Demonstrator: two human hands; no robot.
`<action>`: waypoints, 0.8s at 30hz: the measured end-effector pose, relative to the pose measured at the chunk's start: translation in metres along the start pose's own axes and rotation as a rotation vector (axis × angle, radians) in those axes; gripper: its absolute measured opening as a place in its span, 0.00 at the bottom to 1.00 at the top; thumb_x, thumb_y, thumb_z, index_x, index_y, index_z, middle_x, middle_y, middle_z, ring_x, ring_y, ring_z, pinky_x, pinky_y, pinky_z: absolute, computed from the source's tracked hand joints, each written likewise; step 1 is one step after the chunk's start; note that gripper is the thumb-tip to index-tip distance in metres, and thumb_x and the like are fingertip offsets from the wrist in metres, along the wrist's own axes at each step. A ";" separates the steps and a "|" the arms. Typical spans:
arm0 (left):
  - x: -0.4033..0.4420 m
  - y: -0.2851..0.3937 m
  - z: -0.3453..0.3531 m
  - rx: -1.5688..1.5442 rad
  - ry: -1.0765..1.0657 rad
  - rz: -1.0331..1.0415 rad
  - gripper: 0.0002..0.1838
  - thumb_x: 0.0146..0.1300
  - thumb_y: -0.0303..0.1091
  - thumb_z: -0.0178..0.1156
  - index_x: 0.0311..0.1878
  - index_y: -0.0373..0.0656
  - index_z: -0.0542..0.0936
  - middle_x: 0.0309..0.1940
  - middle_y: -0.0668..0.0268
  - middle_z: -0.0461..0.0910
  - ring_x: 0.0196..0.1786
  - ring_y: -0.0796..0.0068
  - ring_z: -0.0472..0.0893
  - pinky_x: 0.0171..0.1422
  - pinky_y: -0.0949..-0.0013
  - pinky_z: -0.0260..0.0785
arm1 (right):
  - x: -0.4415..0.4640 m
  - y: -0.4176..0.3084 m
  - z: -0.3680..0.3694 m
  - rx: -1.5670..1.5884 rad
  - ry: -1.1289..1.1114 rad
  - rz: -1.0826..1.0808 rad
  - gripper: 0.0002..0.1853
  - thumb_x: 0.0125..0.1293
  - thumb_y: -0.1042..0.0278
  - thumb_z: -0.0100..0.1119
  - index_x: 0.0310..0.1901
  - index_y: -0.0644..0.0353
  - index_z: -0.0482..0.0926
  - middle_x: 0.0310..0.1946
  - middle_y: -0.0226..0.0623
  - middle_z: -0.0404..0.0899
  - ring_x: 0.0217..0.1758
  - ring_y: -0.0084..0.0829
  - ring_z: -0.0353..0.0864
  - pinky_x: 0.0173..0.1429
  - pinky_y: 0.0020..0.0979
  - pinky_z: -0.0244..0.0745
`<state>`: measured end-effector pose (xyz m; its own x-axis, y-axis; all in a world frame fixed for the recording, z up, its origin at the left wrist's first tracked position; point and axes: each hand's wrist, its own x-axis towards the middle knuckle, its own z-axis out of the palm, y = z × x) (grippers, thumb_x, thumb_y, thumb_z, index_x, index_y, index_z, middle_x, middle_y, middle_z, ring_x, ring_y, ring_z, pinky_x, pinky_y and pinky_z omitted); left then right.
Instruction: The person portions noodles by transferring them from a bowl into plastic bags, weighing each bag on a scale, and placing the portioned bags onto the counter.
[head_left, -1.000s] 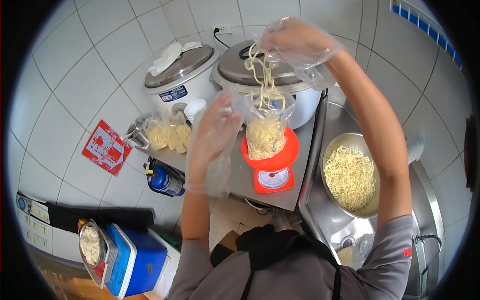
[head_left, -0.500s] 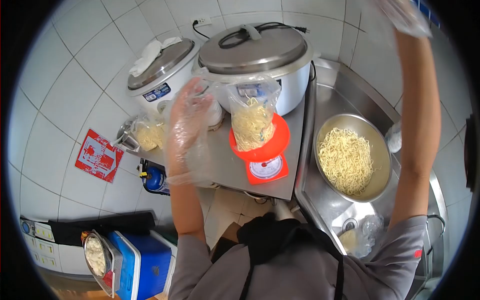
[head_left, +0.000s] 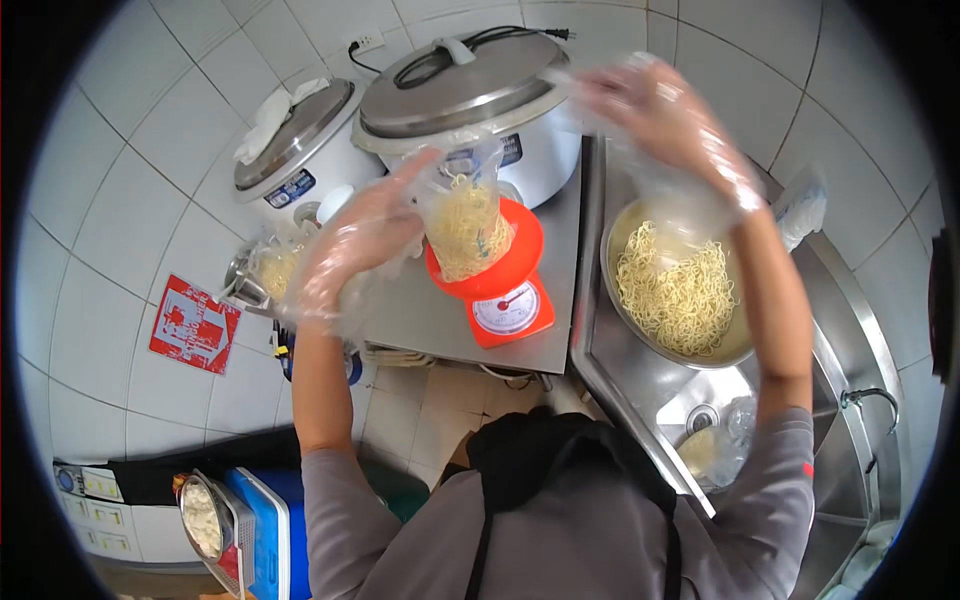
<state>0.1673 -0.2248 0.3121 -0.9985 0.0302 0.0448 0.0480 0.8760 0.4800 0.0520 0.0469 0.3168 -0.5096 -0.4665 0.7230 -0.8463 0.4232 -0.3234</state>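
A clear bag of yellow noodles (head_left: 468, 235) stands in the red pan (head_left: 520, 245) of a red dial scale (head_left: 510, 310). My left hand (head_left: 365, 235), in a loose clear plastic glove, is at the bag's left side with its fingers stretched toward the bag's upper edge. Whether the fingertips touch the plastic I cannot tell. My right hand (head_left: 665, 115), gloved the same way and blurred, is raised beside the large rice cooker with fingers stretched to the left. Below it, a steel bowl (head_left: 745, 345) holds loose noodles (head_left: 675, 290), partly behind the glove's plastic.
Two rice cookers, one large (head_left: 545, 140) and one smaller (head_left: 295, 150), stand at the back. Another bagged noodle portion (head_left: 278, 268) lies at the left. The bowl sits over a steel sink (head_left: 640, 385) with crumpled plastic (head_left: 735, 430) near the drain. A blue cooler (head_left: 265, 530) is lower left.
My right hand has come down and left from high at the upper right to beside the large cooker. My left hand's fingers now point toward the bag. The whole view has shifted slightly.
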 end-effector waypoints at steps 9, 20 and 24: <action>0.019 -0.031 0.006 0.357 0.095 0.141 0.12 0.53 0.35 0.57 0.40 0.44 0.77 0.32 0.55 0.79 0.35 0.56 0.78 0.41 0.63 0.68 | 0.073 -0.016 0.160 -0.251 -0.847 -0.212 0.12 0.42 0.67 0.59 0.27 0.66 0.82 0.23 0.49 0.79 0.26 0.40 0.79 0.35 0.37 0.73; 0.003 -0.031 -0.005 0.141 0.297 0.082 0.12 0.57 0.35 0.57 0.45 0.46 0.75 0.25 0.63 0.74 0.27 0.75 0.72 0.35 0.69 0.67 | 0.102 0.003 0.126 -0.096 -0.593 -0.389 0.13 0.45 0.60 0.60 0.22 0.65 0.79 0.18 0.48 0.75 0.20 0.42 0.73 0.29 0.40 0.70; -0.005 -0.026 -0.021 0.096 0.335 0.091 0.13 0.59 0.32 0.57 0.48 0.47 0.75 0.27 0.68 0.73 0.28 0.81 0.70 0.35 0.73 0.67 | 0.122 -0.020 0.074 -0.011 -0.413 -0.327 0.21 0.56 0.51 0.58 0.23 0.65 0.78 0.20 0.48 0.76 0.20 0.40 0.71 0.30 0.38 0.70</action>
<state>0.1713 -0.2578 0.3174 -0.9262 -0.0353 0.3755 0.1179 0.9186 0.3771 -0.0049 -0.0764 0.3661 -0.2394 -0.8420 0.4835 -0.9709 0.2113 -0.1127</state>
